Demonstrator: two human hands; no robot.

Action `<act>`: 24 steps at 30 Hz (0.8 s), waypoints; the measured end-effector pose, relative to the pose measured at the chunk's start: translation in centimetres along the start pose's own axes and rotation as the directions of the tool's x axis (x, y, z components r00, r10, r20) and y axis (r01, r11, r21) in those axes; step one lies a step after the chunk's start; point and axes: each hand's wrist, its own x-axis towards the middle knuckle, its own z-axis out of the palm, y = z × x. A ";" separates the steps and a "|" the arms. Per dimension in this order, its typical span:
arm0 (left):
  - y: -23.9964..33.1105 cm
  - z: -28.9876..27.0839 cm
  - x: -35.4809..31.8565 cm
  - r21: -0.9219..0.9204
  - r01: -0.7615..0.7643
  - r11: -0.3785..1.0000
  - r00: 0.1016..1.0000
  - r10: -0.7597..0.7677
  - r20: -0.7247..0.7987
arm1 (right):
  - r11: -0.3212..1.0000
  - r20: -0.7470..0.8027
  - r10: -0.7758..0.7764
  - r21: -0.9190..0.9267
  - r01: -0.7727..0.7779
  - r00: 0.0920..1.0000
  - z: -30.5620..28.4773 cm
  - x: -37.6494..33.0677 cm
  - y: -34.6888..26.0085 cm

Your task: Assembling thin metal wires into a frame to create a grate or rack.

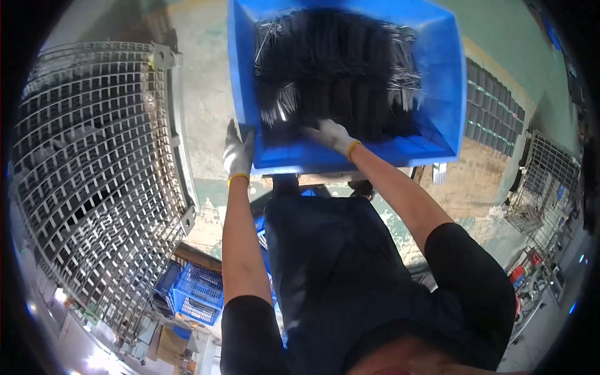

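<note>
A large blue plastic bin (345,161) stands in front of me. Bundles of thin black rods or strips (337,62) lie in it in two rows, with shiny silvery ends; their exact kind is not clear. My left hand (239,153), in a white glove with grey fingers and a yellow cuff, is at the bin's near left corner. Its fingers are stretched out and apart beside the wall. My right hand (336,136), gloved alike, reaches over the near wall into the bin. Its fingertips blur against the dark rods, so a grip cannot be made out.
A big wire mesh cage (94,162) takes up the left side. Grey bundled pieces with green bands (494,106) lie on brown board to the right, near another wire basket (544,175). Blue crates (199,290) stand behind on the left.
</note>
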 end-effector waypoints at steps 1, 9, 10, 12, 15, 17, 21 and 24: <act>1.2 -0.3 0.6 -0.055 0.057 0.997 0.994 -0.052 0.097 | 0.997 -0.015 -0.011 0.070 0.012 1.000 0.2 1.6 -0.6; 7.6 -1.4 -4.2 0.131 0.212 0.968 0.974 -0.198 -0.112 | 0.985 -0.085 0.167 -0.025 -0.169 0.982 4.5 8.9 1.1; 8.6 -1.7 -4.7 0.152 0.257 0.954 0.965 -0.243 -0.102 | 0.978 -0.087 0.205 -0.005 -0.207 0.975 4.5 9.1 0.5; 10.3 -1.8 -5.4 0.149 0.236 0.960 0.971 -0.226 -0.083 | 0.981 -0.122 0.161 -0.090 -0.172 0.979 6.5 11.8 3.3; 9.7 -1.7 -6.3 0.172 0.252 0.952 0.965 -0.234 -0.118 | 0.939 -0.094 0.342 0.053 -0.339 0.935 5.8 11.4 0.5; 10.1 -2.1 -6.9 0.121 0.248 0.961 0.965 -0.235 -0.112 | 0.950 -0.172 0.309 0.007 -0.313 0.935 6.4 10.1 -0.9; 11.1 -2.1 -7.5 0.078 0.173 0.982 0.979 -0.163 -0.125 | 0.912 -0.362 0.004 -0.380 -0.152 0.932 11.0 11.4 3.2; 11.0 -2.5 -8.1 0.062 0.202 0.977 0.973 -0.193 -0.128 | 0.932 -0.262 0.353 0.013 -0.362 0.898 6.0 8.6 -3.5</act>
